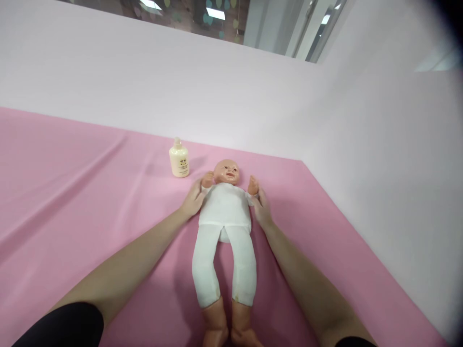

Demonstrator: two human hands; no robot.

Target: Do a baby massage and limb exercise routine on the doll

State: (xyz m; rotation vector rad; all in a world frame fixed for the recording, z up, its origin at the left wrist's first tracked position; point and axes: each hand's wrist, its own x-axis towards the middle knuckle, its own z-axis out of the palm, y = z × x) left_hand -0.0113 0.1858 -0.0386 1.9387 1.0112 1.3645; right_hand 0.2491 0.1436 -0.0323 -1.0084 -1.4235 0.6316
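Observation:
A baby doll [224, 205] with a white cloth body and legs lies on its back, head away from me, bare feet toward me. My left hand [193, 198] is closed round the doll's arm on the left, close to its small plastic hand [207, 180]. On the other side my right hand [262, 208] grips the other arm just below the doll's raised hand [252, 185]. Some of my fingertips are hidden behind the doll's arms. Up and left of my left hand stands a cream-coloured lotion bottle [179, 159], upright and apart from the doll.
The pink sheet [90, 193] under the doll has several creases on the left. A white wall [144, 82] rises along the back, with a window [202, 19] above it. Another white wall [379, 144] closes off the right side.

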